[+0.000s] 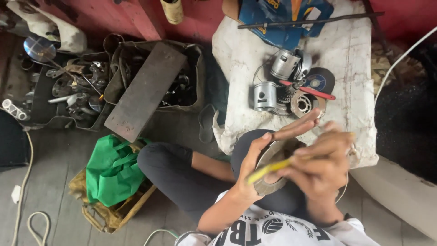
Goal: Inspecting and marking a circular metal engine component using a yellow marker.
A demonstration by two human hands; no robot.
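A white cloth-covered surface (350,54) carries metal pistons (265,95), a grinding disc (320,79), a gear (302,104), red-handled pliers (314,91) and blue packaging (282,18).

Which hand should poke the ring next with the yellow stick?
Probably the right hand: it already grips the yellow stick, whose tip lies over the round metal ring. The left hand is busy holding that ring.

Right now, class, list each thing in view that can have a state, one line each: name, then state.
left hand: gripping the round metal part
round metal part: held up over the lap
right hand: holding the yellow tool, blurred
yellow tool: laid across the part
piston: standing on the white cloth
green bag: crumpled on the floor
tool bag: open, a board across it
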